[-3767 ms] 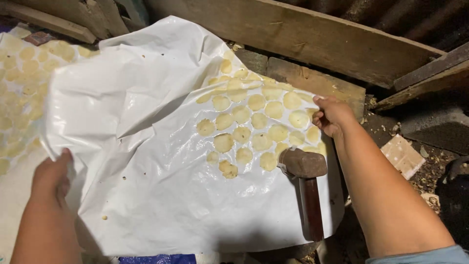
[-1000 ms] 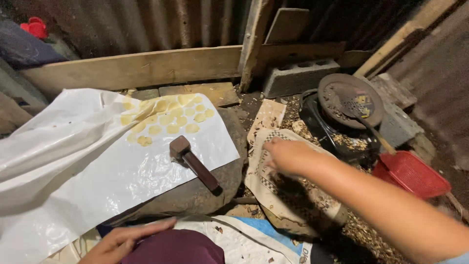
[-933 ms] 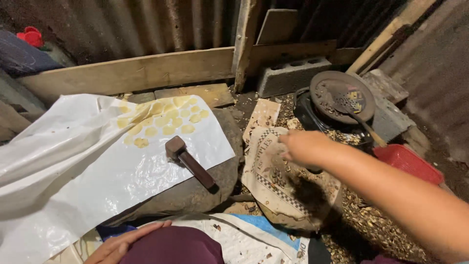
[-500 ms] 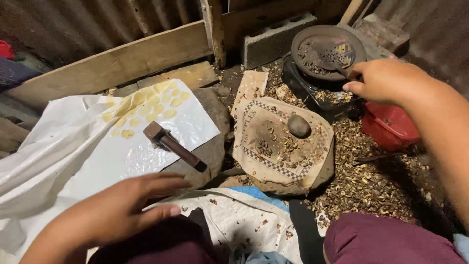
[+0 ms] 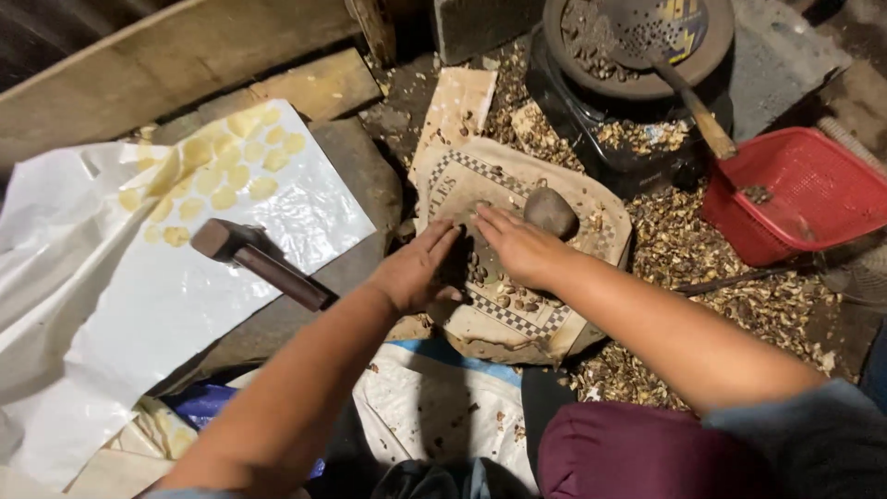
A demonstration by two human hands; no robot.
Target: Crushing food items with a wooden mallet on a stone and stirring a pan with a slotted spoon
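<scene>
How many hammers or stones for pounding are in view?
2: a hammer lying on the white sheet, and a stone on the patterned cloth beside the right hand. Others may be hidden.

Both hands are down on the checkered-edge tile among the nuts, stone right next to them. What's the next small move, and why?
Probably close the left hand around a few of the small dark nuts lying between the hands. Both hands rest open and flat on the tile, holding nothing, with the right hand just beside the round stone, so that hand seems best placed to take it up afterwards.
</scene>
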